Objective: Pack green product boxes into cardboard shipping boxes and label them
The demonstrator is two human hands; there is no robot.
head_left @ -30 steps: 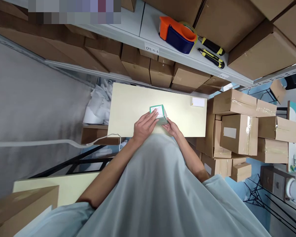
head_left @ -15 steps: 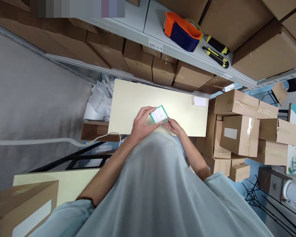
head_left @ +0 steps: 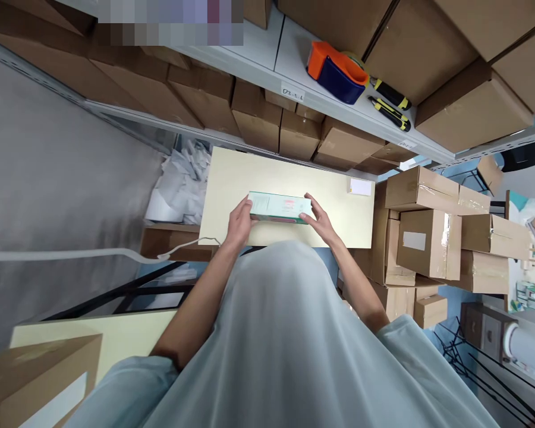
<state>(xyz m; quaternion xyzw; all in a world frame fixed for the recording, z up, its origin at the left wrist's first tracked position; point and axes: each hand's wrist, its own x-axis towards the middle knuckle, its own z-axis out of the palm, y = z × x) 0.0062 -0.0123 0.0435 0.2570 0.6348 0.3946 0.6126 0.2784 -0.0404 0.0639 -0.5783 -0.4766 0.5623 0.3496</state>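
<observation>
You're working in bright, even indoor light, and it's falling softly enough that the pale table (head_left: 249, 178) is showing almost no shadow. The wide lens is bending the shelf edge (head_left: 258, 65) and stretching the cardboard boxes (head_left: 432, 196) toward the corners, while the grey wall (head_left: 49, 178) at the left is smearing into blur. A pixelated patch (head_left: 169, 21) is masking the top.
</observation>
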